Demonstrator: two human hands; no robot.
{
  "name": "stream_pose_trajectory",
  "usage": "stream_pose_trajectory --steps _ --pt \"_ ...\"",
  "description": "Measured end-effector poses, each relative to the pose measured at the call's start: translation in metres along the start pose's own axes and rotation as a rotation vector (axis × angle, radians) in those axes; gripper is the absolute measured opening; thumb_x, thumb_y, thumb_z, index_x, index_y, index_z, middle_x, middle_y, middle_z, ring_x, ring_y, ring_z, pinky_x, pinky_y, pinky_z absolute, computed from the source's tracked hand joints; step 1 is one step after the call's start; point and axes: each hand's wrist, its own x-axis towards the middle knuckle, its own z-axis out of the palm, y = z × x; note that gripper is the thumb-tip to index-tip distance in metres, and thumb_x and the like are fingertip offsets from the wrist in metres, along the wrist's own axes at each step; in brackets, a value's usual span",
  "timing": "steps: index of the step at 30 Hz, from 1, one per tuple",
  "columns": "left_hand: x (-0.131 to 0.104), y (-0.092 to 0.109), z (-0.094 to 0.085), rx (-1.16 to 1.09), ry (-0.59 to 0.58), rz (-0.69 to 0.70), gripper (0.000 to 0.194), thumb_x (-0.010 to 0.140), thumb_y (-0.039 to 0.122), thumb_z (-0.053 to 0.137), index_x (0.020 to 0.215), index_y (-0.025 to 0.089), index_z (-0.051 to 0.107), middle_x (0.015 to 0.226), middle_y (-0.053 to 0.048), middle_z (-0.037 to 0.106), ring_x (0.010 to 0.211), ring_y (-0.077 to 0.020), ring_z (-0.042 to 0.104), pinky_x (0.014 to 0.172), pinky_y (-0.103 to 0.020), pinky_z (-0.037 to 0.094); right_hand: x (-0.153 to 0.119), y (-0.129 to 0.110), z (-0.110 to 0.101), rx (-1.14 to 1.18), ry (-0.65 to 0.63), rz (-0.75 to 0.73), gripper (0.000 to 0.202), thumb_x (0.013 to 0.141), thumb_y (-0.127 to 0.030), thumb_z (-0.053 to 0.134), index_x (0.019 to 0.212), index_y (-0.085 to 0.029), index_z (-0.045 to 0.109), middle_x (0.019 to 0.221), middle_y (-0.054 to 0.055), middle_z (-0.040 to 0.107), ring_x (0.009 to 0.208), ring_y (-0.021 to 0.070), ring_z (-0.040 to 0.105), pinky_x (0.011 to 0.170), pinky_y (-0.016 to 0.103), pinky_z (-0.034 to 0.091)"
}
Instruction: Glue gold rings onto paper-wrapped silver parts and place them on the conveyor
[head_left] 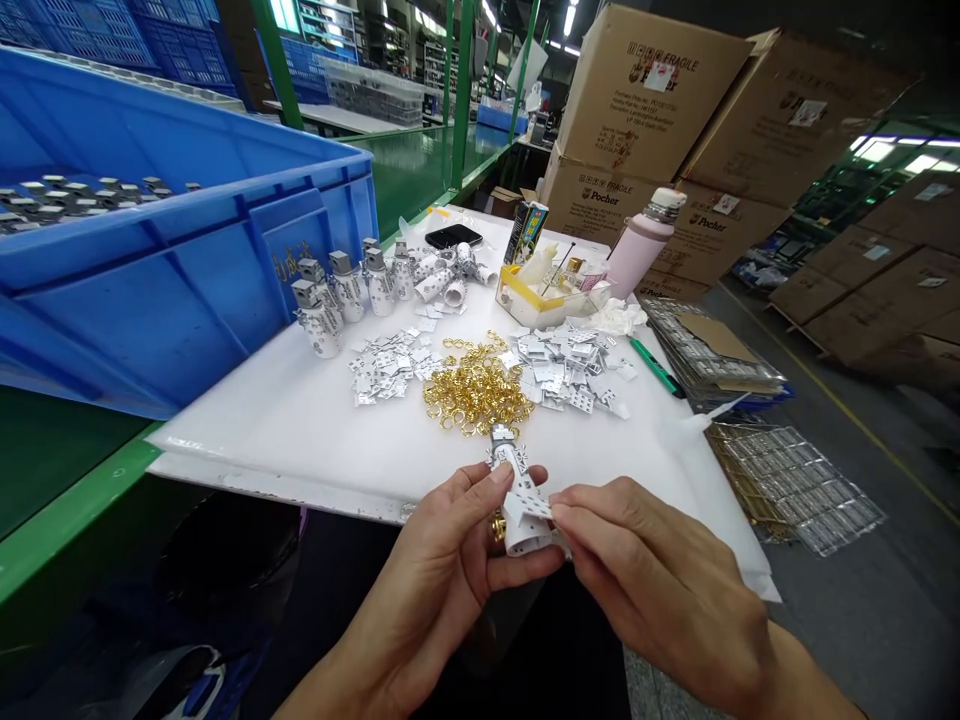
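Note:
My left hand [457,560] is wrapped round a white patterned cylinder piece [517,465] with a grey top, held over the table's front edge. A gold ring shows between its fingers. My right hand [652,580] pinches a small white perforated plate [529,505] against the piece's lower end. Just beyond the hands lies a pile of gold rings [478,388], with white flat plates heaped left [394,365] and right [574,368] of it. Similar grey-topped pieces [379,285] stand at the back left, beside several white tubes [454,280] lying down.
A blue crate [187,290] borders the table [247,410] on the left. At the back are a phone [453,236], a yellow-edged tray [525,300] and a pink bottle [641,245]. A green pen [656,368] and stacked trays [802,490] lie right. Cartons [645,100] rise behind.

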Motion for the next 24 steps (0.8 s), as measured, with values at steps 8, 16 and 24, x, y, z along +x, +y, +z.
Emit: stream_pose_trajectory --steps 8,16,24 --pt "0.003 -0.003 -0.003 -0.001 -0.029 -0.01 0.026 0.088 0.028 0.06 0.105 0.009 0.065 0.104 -0.014 0.069 0.093 -0.0233 0.067 0.081 -0.039 0.06 0.005 0.004 -0.004 -0.018 -0.025 -0.048 0.028 0.088 0.001 0.051 0.115 -0.006 0.056 0.105 0.01 0.067 0.096 0.018 0.059 0.087 0.029 0.049" --pt "0.005 0.003 0.001 -0.006 -0.083 -0.005 0.022 0.089 0.029 0.058 0.094 0.011 0.069 0.096 -0.011 0.069 0.083 -0.018 0.066 0.071 -0.032 0.061 0.016 0.005 -0.014 -0.044 -0.056 -0.111 0.022 0.093 -0.004 0.043 0.108 -0.004 0.059 0.099 0.013 0.068 0.09 0.0207 0.061 0.081 0.031 0.051" --pt "0.005 0.002 0.0 -0.004 -0.118 -0.005 0.031 0.09 0.031 0.055 0.109 0.008 0.065 0.11 -0.017 0.068 0.1 -0.0269 0.066 0.084 -0.042 0.058 0.027 0.002 -0.025 -0.186 -0.128 -0.315 0.033 0.092 -0.004 0.03 0.098 -0.004 0.063 0.09 0.017 0.072 0.078 0.0251 0.068 0.07 0.035 0.057"
